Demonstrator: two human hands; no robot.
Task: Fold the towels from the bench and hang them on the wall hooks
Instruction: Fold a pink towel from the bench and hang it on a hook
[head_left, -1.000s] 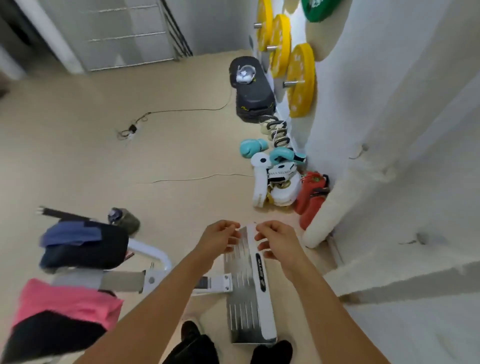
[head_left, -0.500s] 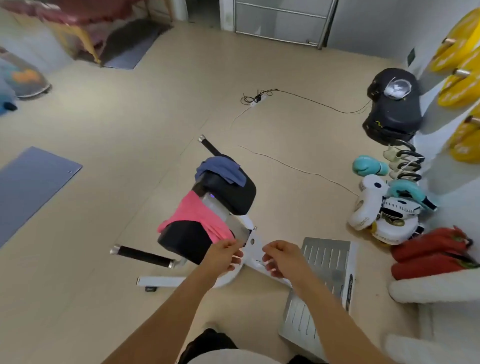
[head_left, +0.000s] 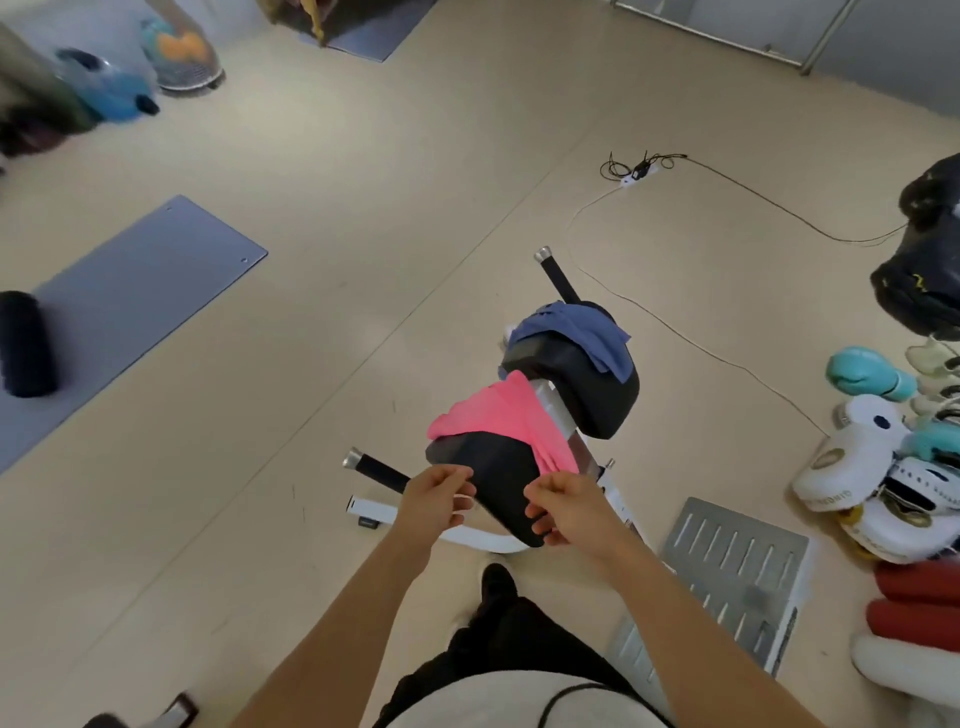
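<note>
Stood right at the near end of the bench (head_left: 496, 486), both hands raised over its closest black pad. Kept the left hand (head_left: 435, 494) curled narrow, fingertips pinched together around what looked like a thin white loop; could not tell what it was, or whether it was truly gripped. Kept the right hand (head_left: 567, 500) half closed too, fingers bent at the pad's near edge, just below the hanging tip of the pink towel (head_left: 496, 415); could not tell whether it touched the cloth.

Found that pink towel draped loosely across the middle of the bench, in the dip between the two pads, bunched and uneven. Saw the blue towel (head_left: 574, 327) crumpled on the far pad, further along the bench.

Judged the step in hand as reaching for the pink towel first, being the closer. Needed both hands opened wider, then a corner taken in each. Thought it best to lift straight up rather than drag sideways, since the black handle (head_left: 382, 472) jutting from the left of the bench could snag a trailing edge. Looked for wall hooks; found none in view.
</note>
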